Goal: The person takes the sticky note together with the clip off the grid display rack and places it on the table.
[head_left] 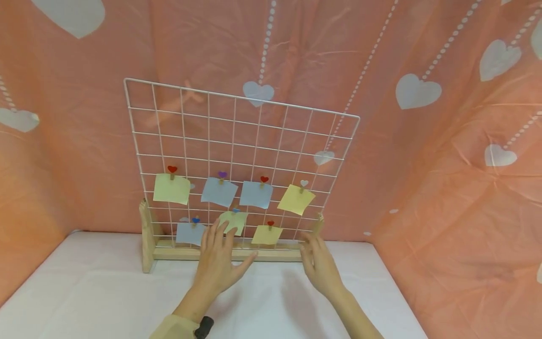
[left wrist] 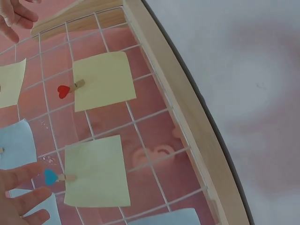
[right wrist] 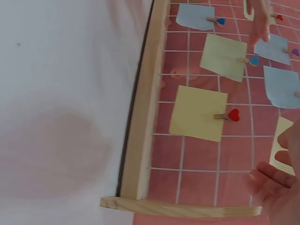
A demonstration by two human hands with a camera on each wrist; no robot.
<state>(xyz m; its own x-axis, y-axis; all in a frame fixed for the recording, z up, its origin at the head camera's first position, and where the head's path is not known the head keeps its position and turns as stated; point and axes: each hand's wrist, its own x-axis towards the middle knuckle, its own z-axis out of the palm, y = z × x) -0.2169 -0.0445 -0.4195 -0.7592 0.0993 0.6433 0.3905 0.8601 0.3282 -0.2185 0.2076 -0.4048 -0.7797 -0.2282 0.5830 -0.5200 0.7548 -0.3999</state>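
Note:
A white wire grid [head_left: 245, 123] stands in a wooden base [head_left: 267, 255], with sticky notes pegged to it by small heart clips. My left hand [head_left: 217, 264] has its fingers spread over the lower row, overlapping a pale green note [left wrist: 96, 171] on a blue heart clip [left wrist: 51, 176]. Nothing is in its grasp. Relaxed and holding nothing, my right hand [head_left: 321, 267] is at the grid's lower right corner beside the base's wooden foot [head_left: 318, 225]. Between the hands hangs a yellow note [right wrist: 198, 113] on a red heart clip [right wrist: 234, 115].
The upper row has a green note [head_left: 171, 188], two blue notes including one under a purple heart [head_left: 219, 191], and a yellow note [head_left: 296, 199]. Low on the left is another blue note [head_left: 189, 233]. Behind hangs a pink heart-print cloth [head_left: 406, 179]; a white tabletop [head_left: 101, 282] lies below.

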